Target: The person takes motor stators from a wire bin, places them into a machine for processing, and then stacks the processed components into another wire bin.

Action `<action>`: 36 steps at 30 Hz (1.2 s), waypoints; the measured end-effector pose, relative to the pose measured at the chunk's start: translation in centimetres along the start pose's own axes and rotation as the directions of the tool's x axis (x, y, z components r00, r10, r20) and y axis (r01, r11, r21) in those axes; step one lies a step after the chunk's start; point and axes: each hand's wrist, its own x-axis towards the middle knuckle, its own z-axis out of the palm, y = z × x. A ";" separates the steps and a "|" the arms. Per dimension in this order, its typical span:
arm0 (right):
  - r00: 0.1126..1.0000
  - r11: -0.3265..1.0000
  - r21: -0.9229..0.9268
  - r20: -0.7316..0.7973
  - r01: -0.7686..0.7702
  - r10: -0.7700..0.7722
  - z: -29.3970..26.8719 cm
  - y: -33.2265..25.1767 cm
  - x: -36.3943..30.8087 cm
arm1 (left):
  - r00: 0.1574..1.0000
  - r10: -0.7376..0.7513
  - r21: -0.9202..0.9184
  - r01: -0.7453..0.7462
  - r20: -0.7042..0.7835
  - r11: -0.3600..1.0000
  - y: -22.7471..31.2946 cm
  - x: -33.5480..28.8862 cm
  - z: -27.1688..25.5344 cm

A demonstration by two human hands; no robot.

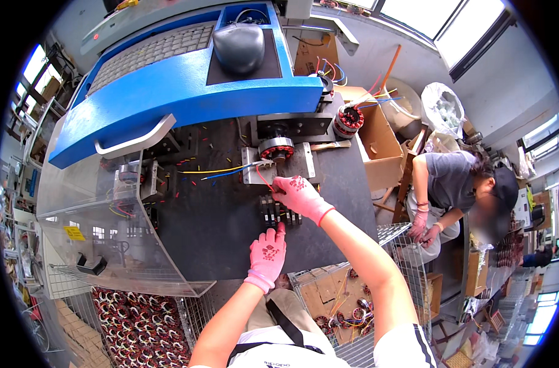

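My right hand [299, 195], in a pink glove, pinches a red wire [264, 176] in front of the mounted motor stator [276, 149]. A yellow wire [209, 171] and a blue wire [224, 174] stretch left from the same stator, which sits between metal plates [250, 165]. Just below the right hand is a row of small black terminal clips [270, 213] on the dark tabletop [218, 227]. My left hand [268, 254], also pink-gloved, has a fingertip at the near edge of the clips, its fingers partly extended and nothing visible in them.
A blue machine housing [187, 110] with keyboard and mouse [239, 49] overhangs the far side. Left stands a clear hinged guard [117, 233]. Another stator [348, 121] sits by a cardboard box [377, 147]. Wire baskets [337, 270] hold stators below. A co-worker [454, 190] bends at right.
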 end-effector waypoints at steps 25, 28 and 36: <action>0.996 0.976 0.201 -0.007 -0.082 0.085 -1.0 -1.8 -0.6 | 0.994 -0.093 -0.244 0.077 -0.054 0.967 -1.3 -1.0 -2.6; 0.998 0.988 0.151 -0.054 -0.016 0.024 -0.2 -1.1 -0.7 | 0.998 -0.068 -0.084 0.068 0.013 0.994 -1.0 -0.9 -1.7; 0.983 0.993 -0.024 -0.139 0.115 -0.117 1.7 -0.4 -0.4 | 0.998 -0.052 0.012 0.052 0.036 0.999 -1.1 -0.7 -0.6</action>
